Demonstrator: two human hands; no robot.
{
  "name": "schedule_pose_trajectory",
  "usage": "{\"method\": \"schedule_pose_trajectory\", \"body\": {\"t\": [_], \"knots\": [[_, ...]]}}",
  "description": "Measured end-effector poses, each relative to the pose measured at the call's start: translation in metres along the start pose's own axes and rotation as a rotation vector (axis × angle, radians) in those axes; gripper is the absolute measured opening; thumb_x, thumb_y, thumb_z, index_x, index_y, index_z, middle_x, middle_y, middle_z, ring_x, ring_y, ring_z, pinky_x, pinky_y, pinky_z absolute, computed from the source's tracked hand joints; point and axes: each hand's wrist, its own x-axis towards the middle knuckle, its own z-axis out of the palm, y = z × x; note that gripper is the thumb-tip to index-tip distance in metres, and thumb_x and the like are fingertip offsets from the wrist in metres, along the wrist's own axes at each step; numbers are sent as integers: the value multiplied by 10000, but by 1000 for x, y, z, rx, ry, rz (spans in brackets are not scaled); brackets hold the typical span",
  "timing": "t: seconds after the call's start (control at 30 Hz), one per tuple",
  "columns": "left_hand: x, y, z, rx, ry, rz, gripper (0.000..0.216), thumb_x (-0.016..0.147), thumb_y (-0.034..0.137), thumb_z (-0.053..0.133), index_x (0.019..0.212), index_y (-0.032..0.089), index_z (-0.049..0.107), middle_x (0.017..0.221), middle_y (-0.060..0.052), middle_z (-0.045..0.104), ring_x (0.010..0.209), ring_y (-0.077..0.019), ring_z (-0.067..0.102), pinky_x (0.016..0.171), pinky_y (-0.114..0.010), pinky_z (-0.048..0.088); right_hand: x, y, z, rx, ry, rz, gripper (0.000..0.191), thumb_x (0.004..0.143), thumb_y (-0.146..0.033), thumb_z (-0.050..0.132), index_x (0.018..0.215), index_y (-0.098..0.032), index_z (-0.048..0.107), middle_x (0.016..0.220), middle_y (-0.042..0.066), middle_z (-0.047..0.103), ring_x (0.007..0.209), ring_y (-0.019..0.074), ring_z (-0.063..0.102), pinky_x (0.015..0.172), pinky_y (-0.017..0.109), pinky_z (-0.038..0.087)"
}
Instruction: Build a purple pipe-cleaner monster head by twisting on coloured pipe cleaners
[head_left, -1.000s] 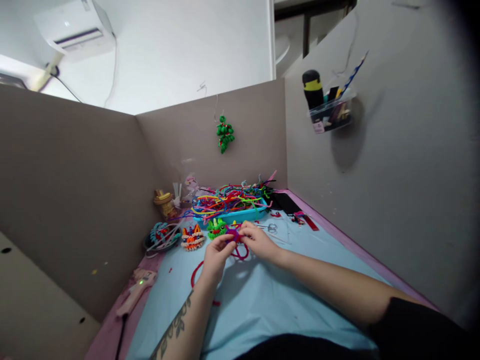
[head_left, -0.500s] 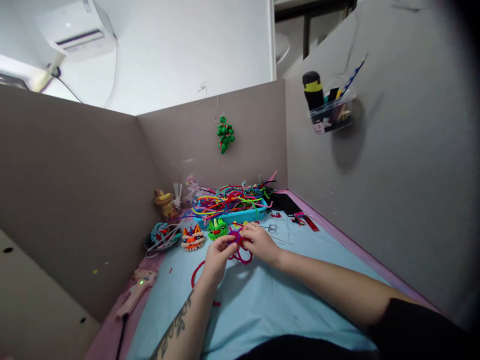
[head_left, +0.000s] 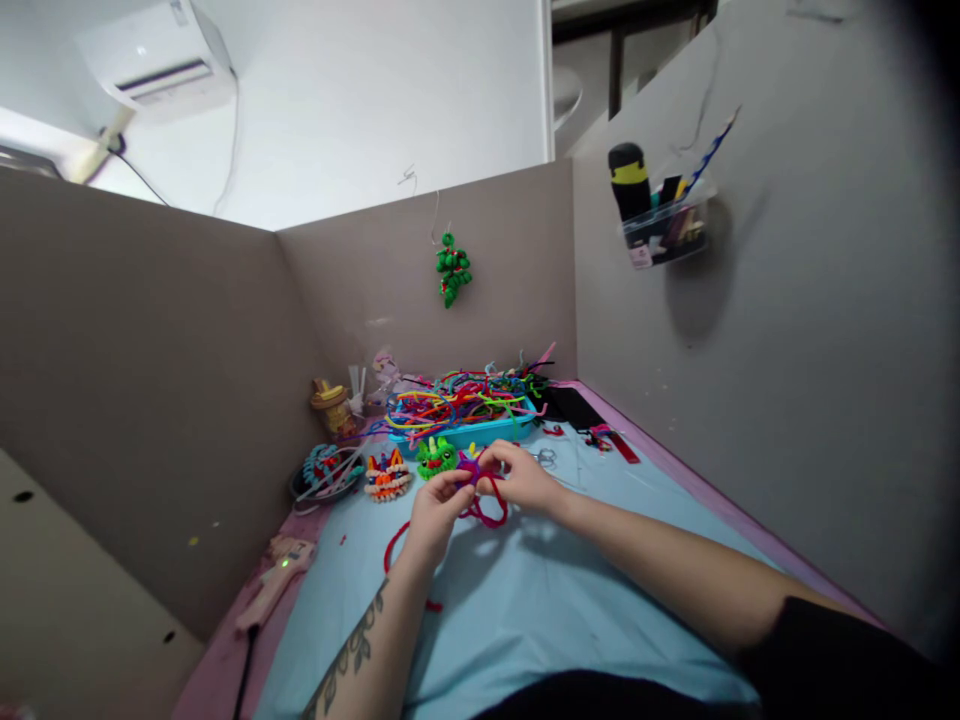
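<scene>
Between my two hands is a purple and red pipe cleaner piece [head_left: 469,468], partly covered by fingers. My left hand [head_left: 437,510] pinches its left side. My right hand [head_left: 521,478] grips it from the right, thumb and fingers together on a red pipe cleaner [head_left: 495,515] that loops below. Another red length curves out past my left wrist onto the blue cloth. Just beyond my hands sit a green pipe cleaner figure [head_left: 435,458] with eyes and an orange, blue and cream one [head_left: 388,476]. Small scissors [head_left: 546,458] lie behind my right hand.
A blue tray [head_left: 480,433] heaped with colourful pipe cleaners stands at the back. A pink glue gun [head_left: 277,580] and a dark bowl [head_left: 330,485] are on the left. Grey partitions surround the table. A green ornament [head_left: 452,270] hangs behind; a clear holder [head_left: 664,235] is on the right wall.
My right hand has shifted slightly at the piece, and the red loop beneath it looks a little different in shape. My left hand stays in nearly the same place.
</scene>
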Motion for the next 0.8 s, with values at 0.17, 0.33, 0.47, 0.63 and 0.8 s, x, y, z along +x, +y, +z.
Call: {"method": "schedule_pose_trajectory", "body": {"t": [0.17, 0.33, 0.47, 0.63, 0.8], "knots": [[2, 1, -2, 79, 69, 54, 322, 593, 297, 755, 855, 127, 677, 680, -32, 661, 588, -108, 553, 562, -212, 411, 14, 5, -17, 362, 122, 182, 324, 690, -485, 629, 716, -170, 562, 625, -20, 526, 572, 112, 458, 552, 240, 365], [8, 1, -9, 59, 183, 71, 382, 572, 318, 761, 888, 123, 671, 690, -37, 661, 607, -118, 578, 583, -224, 432, 22, 16, -33, 617, 210, 331, 434, 697, -606, 559, 729, -173, 550, 531, -54, 410, 465, 81, 359, 463, 216, 279], [9, 2, -9, -78, 200, 44, 431, 541, 320, 778, 902, 118, 660, 686, -33, 659, 586, -110, 575, 584, -231, 437, 15, 14, -23, 446, -25, 164, 483, 658, -533, 653, 968, -169, 586, 799, 24, 572, 694, 137, 521, 593, 246, 390], [7, 4, -4, -179, 188, 20, 415, 525, 280, 791, 883, 115, 659, 666, -14, 641, 547, -80, 536, 546, -205, 404, 2, 0, -6, 35, -67, -115, 223, 777, -285, 596, 979, -194, 621, 986, 67, 606, 964, 205, 529, 851, 363, 403], [6, 5, -2, -232, 157, -52, 403, 502, 258, 804, 854, 121, 663, 679, -13, 641, 531, -74, 530, 548, -215, 407, -4, 2, -5, 151, 18, -73, 258, 910, -275, 364, 1011, -191, 586, 919, 61, 648, 870, 167, 600, 800, 333, 461]]}}
